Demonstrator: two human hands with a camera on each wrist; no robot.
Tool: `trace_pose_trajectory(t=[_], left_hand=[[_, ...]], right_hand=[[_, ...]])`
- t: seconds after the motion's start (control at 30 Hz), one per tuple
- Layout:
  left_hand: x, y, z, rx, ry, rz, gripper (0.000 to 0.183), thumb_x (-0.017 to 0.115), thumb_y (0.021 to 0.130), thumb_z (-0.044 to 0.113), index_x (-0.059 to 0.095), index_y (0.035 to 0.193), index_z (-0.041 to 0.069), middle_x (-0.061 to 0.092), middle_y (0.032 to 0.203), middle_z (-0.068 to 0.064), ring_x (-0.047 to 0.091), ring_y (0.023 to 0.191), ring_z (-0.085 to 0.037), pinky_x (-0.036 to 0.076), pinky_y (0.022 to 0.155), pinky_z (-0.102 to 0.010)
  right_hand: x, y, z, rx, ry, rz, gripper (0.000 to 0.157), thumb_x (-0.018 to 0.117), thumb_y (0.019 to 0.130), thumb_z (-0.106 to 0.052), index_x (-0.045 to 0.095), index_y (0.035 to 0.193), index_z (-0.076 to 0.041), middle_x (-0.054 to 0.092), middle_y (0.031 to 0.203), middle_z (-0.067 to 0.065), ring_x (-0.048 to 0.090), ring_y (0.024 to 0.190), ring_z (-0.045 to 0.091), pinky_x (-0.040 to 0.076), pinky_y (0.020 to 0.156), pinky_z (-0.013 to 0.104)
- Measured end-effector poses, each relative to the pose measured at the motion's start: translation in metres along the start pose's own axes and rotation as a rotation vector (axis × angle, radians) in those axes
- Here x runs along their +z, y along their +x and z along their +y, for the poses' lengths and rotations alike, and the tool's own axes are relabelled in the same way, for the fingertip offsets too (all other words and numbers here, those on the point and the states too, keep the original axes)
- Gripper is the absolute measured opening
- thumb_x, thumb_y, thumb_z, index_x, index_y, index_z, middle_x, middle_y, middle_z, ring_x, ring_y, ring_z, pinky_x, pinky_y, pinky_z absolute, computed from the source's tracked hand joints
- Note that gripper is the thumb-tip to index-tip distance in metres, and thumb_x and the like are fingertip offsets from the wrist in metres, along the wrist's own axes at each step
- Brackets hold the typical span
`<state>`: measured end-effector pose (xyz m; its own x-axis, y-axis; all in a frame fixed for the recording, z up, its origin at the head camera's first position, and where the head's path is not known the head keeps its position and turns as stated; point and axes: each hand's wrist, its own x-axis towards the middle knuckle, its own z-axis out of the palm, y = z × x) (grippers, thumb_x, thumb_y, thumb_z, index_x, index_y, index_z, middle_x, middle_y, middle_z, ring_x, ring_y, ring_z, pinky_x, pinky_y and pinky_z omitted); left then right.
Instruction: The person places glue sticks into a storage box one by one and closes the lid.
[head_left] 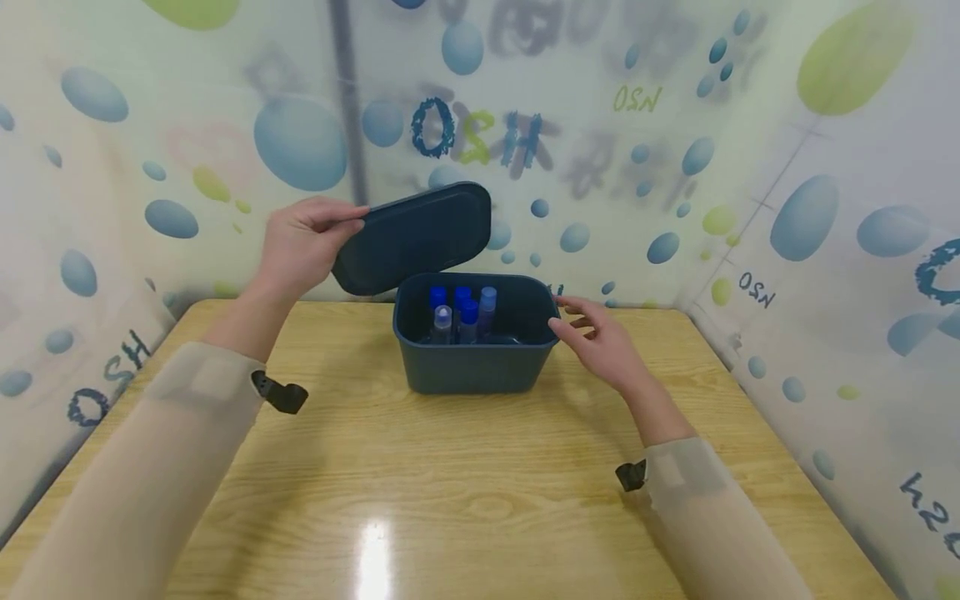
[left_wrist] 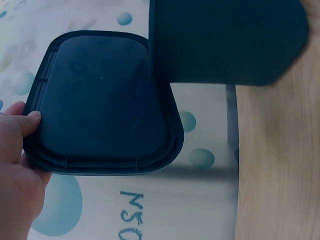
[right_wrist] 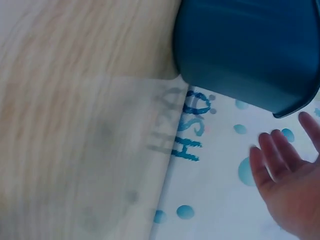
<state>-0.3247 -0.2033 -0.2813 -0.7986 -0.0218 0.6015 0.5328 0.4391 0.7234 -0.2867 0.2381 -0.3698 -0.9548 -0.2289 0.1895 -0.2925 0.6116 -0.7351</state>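
My left hand pinches one end of a dark blue lid between thumb and fingers, holding it tilted up in the air. The lid shows its rimmed side in the left wrist view. Below and to the right of it, a dark blue bin stands uncovered on the table. Inside, several small upright tubes with blue caps stand toward the left; their exact kind is unclear. At the bin's right rim is my right hand, fingers loosely spread. The right wrist view shows these fingers beside the bin.
A wooden table lies under the bin and both forearms. Behind it and along the sides hang pale sheets with blue and green drop prints, close behind the bin. Dark straps stick out at the sleeves.
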Motion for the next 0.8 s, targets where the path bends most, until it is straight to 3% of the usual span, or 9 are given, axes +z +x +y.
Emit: trace_pose_trajectory(t=[0.13,0.27,0.33,0.57,0.8], left_hand=[[0.016,0.006,0.010,0.052,0.011,-0.005,0.016,0.080,0.102,0.012,0.088,0.116,0.013,0.081,0.110,0.012,0.065,0.099,0.009,0.051,0.086,-0.011],[0.031,0.008,0.018,0.114,0.046,-0.026,0.015,0.078,0.103,0.013,0.089,0.113,0.013,0.083,0.117,-0.008,0.067,0.102,0.004,0.051,0.090,-0.012],[0.038,0.009,0.020,0.149,0.049,-0.041,0.015,0.077,0.104,0.013,0.089,0.113,0.013,0.083,0.117,-0.010,0.068,0.104,0.002,0.051,0.090,-0.011],[0.060,0.005,0.022,0.281,0.023,-0.088,0.015,0.076,0.103,0.006,0.088,0.112,0.008,0.082,0.115,-0.013,0.074,0.110,-0.028,0.050,0.091,-0.008],[0.072,-0.005,0.022,0.317,-0.016,-0.159,0.016,0.076,0.102,0.002,0.089,0.109,0.008,0.082,0.114,-0.012,0.074,0.112,-0.027,0.051,0.095,-0.010]], right_hand=[[-0.002,0.006,-0.009,-0.064,0.051,0.102,0.055,0.066,0.111,-0.042,0.056,0.161,-0.020,0.058,0.155,0.017,0.064,0.132,0.039,0.052,0.110,0.060],[-0.005,0.013,-0.025,-0.094,0.070,0.162,0.053,0.066,0.111,-0.039,0.057,0.160,-0.023,0.060,0.152,0.016,0.065,0.126,0.037,0.052,0.108,0.058],[-0.007,0.017,-0.032,-0.105,0.075,0.180,0.053,0.066,0.111,-0.039,0.056,0.161,-0.024,0.060,0.153,0.016,0.065,0.126,0.036,0.052,0.108,0.057],[-0.011,0.029,-0.051,-0.143,0.075,0.220,0.061,0.066,0.111,-0.041,0.047,0.167,-0.026,0.049,0.162,0.017,0.064,0.123,0.038,0.053,0.105,0.057],[-0.017,0.035,-0.055,-0.174,0.026,0.168,0.062,0.061,0.114,-0.037,0.041,0.171,-0.025,0.037,0.172,0.016,0.065,0.126,0.043,0.054,0.105,0.059]])
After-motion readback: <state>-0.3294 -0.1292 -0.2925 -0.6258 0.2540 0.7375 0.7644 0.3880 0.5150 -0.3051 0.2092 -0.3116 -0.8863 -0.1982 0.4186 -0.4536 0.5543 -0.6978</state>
